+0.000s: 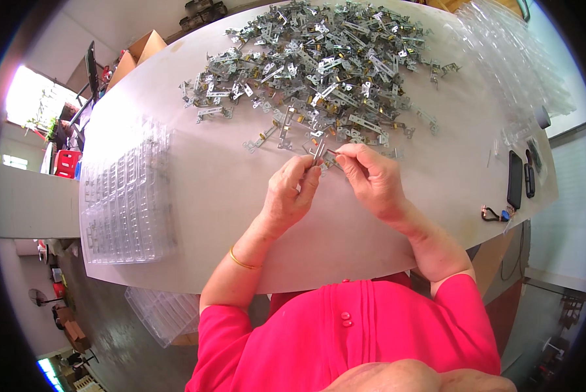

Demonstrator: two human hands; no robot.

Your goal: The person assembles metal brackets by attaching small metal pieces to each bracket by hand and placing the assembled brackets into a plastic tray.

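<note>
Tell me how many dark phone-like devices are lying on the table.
2: a larger black device near the table's right edge, and a smaller dark one just right of it. Others may be hidden under the clear trays behind them.

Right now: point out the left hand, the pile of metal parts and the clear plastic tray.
left hand [291,196], head view, back of the hand.
pile of metal parts [319,65], head view, middle of the heap.
clear plastic tray [126,196], head view, its ribbed top surface.
</note>
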